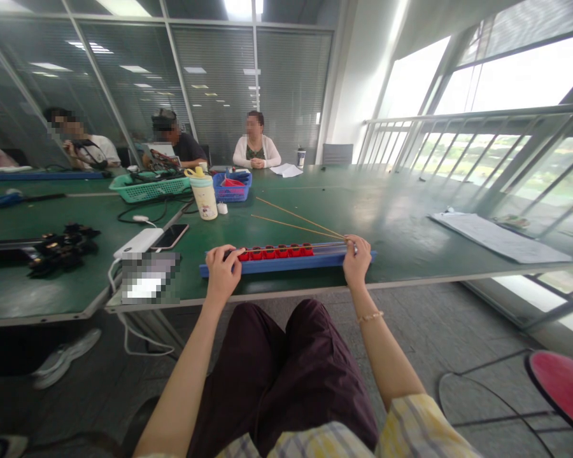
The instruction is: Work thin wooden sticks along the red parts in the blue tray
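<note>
A long blue tray (286, 266) lies along the near table edge. Several red square holders (281, 252) with dark centres sit in a row in its left and middle part. At the right end, my right hand (356, 257) is closed in a pinch on thin orange strands (300, 221); two of their free ends spread to the back left over the table. Another strand runs above the red row to my left hand (223, 270), whose closed fingers pinch it at the tray's left end. Pale thin rods (329, 249) show in the tray's right part.
To the left are a bottle (204, 198), a phone (170, 236), a white power bank (139, 242) and a pixelated device. Green (148, 189) and blue (232, 191) baskets stand behind. Papers (496, 236) lie right. Several people sit across the table; a red stool (563, 388) is at lower right.
</note>
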`<act>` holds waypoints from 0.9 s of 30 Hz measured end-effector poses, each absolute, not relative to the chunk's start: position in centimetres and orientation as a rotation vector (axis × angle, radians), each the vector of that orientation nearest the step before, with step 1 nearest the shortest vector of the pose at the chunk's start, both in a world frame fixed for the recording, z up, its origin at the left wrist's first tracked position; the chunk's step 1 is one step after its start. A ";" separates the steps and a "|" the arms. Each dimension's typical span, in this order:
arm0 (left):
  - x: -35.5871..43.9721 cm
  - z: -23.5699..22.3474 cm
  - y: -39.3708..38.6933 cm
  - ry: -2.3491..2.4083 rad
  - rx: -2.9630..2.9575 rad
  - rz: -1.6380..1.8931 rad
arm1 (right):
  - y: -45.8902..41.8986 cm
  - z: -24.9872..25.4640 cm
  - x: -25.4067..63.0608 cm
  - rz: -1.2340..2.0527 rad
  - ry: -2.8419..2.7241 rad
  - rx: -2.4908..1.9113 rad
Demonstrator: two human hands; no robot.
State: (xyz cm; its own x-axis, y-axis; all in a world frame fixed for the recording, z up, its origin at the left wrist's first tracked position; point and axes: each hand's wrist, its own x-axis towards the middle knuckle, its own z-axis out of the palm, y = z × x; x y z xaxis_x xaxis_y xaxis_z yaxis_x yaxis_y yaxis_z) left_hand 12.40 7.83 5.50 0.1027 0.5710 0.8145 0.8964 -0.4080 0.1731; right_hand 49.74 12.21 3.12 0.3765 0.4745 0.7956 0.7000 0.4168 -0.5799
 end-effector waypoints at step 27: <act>12.6 5.6 7.7 -1.472 -1.977 -1.217 | 12.7 3.1 49.6 -0.204 -1.471 -1.126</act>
State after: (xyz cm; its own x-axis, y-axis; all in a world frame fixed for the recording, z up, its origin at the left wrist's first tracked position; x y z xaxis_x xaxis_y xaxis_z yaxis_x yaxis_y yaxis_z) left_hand 12.59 7.72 5.64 0.0714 0.5712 0.8177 0.9103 -0.3724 0.1807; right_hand 49.63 12.71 3.12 0.1815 0.5102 0.8407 0.7194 0.5139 -0.4672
